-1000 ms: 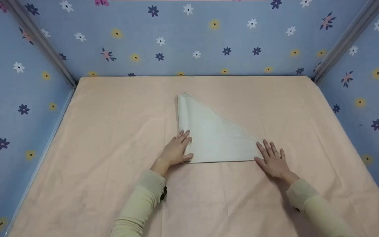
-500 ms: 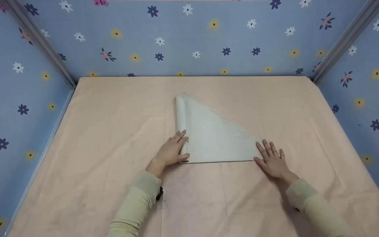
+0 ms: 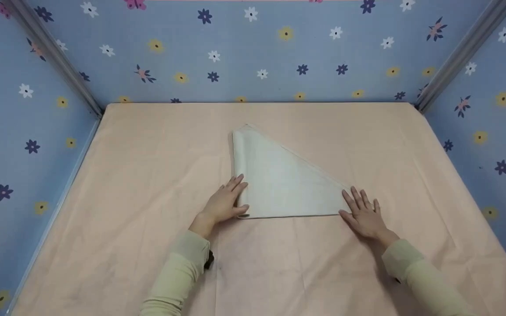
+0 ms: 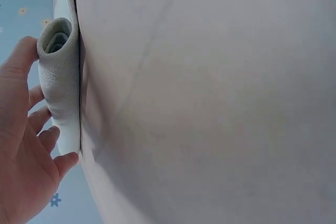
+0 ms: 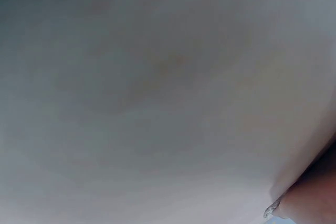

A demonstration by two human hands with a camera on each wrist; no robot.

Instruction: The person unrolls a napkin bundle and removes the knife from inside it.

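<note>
A pale cloth [image 3: 292, 188] lies on the table, a folded shape with a slanting right edge that narrows toward the lower right. Along its left side runs a thick roll [image 3: 240, 153]; the left wrist view shows its spiral end [image 4: 56, 38]. My left hand [image 3: 222, 204] rests on the near part of this roll, thumb by the end and fingers spread along it. At the narrow right corner my right hand [image 3: 365, 217] lies flat with extended fingers, pressing the cloth's tip. Only a bit of the right hand [image 5: 315, 198] appears in the right wrist view.
A peach cover [image 3: 147, 175] with creases spreads over the table. Blue flowered panels [image 3: 262, 48] stand at the back and both sides, with grey posts [image 3: 459, 61] at the rear corners.
My left hand has slid a little to the left, and the roll's left edge has shifted left with it. The right hand has stayed in place on the corner.
</note>
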